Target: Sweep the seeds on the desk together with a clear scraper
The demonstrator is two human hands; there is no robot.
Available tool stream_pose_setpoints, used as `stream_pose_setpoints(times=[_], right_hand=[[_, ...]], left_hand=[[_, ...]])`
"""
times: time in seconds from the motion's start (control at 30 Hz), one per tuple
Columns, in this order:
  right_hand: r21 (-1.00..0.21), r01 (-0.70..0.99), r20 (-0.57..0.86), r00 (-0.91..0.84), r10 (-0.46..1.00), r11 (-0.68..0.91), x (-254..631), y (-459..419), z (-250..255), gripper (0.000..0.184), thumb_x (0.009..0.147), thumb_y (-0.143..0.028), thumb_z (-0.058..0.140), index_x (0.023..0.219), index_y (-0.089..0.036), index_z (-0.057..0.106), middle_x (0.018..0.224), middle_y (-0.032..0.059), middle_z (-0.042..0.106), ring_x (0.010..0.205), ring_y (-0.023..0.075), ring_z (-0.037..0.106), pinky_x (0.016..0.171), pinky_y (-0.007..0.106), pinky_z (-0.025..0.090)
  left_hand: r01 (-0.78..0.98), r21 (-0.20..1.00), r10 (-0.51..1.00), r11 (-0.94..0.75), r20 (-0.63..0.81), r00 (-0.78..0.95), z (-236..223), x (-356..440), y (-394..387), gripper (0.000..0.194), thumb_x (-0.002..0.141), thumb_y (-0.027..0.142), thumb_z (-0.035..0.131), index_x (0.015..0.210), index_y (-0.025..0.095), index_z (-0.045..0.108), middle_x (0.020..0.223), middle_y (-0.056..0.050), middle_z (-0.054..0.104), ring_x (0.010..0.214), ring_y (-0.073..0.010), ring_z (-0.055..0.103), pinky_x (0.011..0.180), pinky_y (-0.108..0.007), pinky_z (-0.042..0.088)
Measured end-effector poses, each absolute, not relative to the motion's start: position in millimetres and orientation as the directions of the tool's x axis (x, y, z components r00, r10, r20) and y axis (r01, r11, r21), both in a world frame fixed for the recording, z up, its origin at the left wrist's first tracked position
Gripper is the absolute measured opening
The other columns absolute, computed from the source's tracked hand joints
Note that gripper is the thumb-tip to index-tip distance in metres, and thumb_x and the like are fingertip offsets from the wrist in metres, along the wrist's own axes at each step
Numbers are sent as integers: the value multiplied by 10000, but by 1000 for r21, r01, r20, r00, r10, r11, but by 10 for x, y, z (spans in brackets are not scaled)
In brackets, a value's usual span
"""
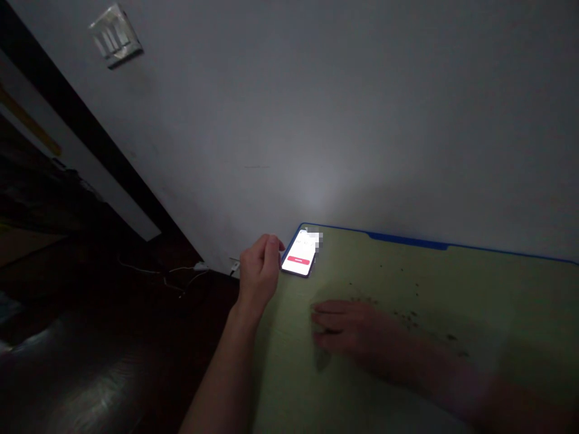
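Note:
My left hand (261,262) is closed, its fingers curled at the left edge of a pale green table (289,386) with a blue rim. Just right of those knuckles lies a phone (298,256) near the table's far left corner, its bright screen showing a red bar. Over the tabletop, my right hand (346,328) is low and palm down, slightly blurred. Its fingers stretch to the left with a gap between them. A dim patch shows below the fingertips; I cannot tell if it is only shadow. Small dark crumbs (411,316) are scattered beyond and right of this hand.
A grey wall (362,120) rises right behind the table. Upper left on it is a switch plate (116,37). White cables (181,277) and a plug (234,266) hang or lie left of the table, above a dark floor (113,349). The room is dim.

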State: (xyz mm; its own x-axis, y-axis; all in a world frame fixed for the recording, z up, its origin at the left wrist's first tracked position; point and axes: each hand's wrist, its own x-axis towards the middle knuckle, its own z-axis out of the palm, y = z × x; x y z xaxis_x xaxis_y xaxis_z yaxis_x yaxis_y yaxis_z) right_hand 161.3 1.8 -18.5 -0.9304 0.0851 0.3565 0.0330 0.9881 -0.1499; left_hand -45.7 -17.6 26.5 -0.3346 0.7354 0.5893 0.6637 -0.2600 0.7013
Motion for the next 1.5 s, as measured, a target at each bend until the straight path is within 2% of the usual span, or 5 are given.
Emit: stream_pose_setpoints(times=[0.13, 0.33, 0.73, 1.33, 1.5], right_hand=[[-199, -24, 350, -935, 48, 980, 1580, -34, -286, 211, 920, -182, 477, 936, -200, 686, 1091, 36, 677, 1207, 187, 473, 1026, 339, 371], [-257, 142, 202, -959, 197, 956, 2228, 245, -357, 304, 889, -82, 451, 1074, -193, 665, 1270, 44, 597, 1287, 222, 400, 1035, 364, 377], [37, 338, 303, -900, 312, 940, 1837, 683, -208, 320, 801, -46, 547, 1041, -207, 685, 1163, 84, 661, 1096, 236, 582, 917, 382, 467], [108, 591, 238, -796, 556, 800, 2441, 957, -1, 351, 847, -47, 498, 1101, -223, 664, 1036, 63, 695, 963, 205, 611, 846, 347, 448], [119, 657, 225, -748, 624, 744, 2229, 1231, -76, 279, 862, -92, 499, 1030, -208, 689, 934, 81, 683, 804, 183, 634, 671, 275, 457]], left_hand=[[676, 696, 749, -243, 577, -325, 257, -444, -172, 337, 907, 326, 363, 650, 191, 535, 481, 50, 431, 455, -89, 422, 460, -232, 324], [678, 699, 765, -227, 558, -320, 246, -426, -171, 346, 905, 335, 373, 644, 194, 551, 469, 48, 438, 447, -91, 427, 444, -229, 318], [691, 703, 805, -168, 503, -316, 210, -456, -150, 353, 903, 372, 382, 647, 189, 543, 472, 48, 456, 450, -93, 438, 437, -219, 321], [749, 638, 837, -180, 499, -224, 265, -453, -139, 364, 889, 394, 366, 635, 201, 541, 466, 55, 462, 434, -104, 451, 442, -233, 331], [754, 636, 836, -166, 497, -235, 273, -458, -124, 359, 879, 393, 368, 623, 201, 532, 461, 48, 459, 449, -115, 459, 435, -232, 329]])
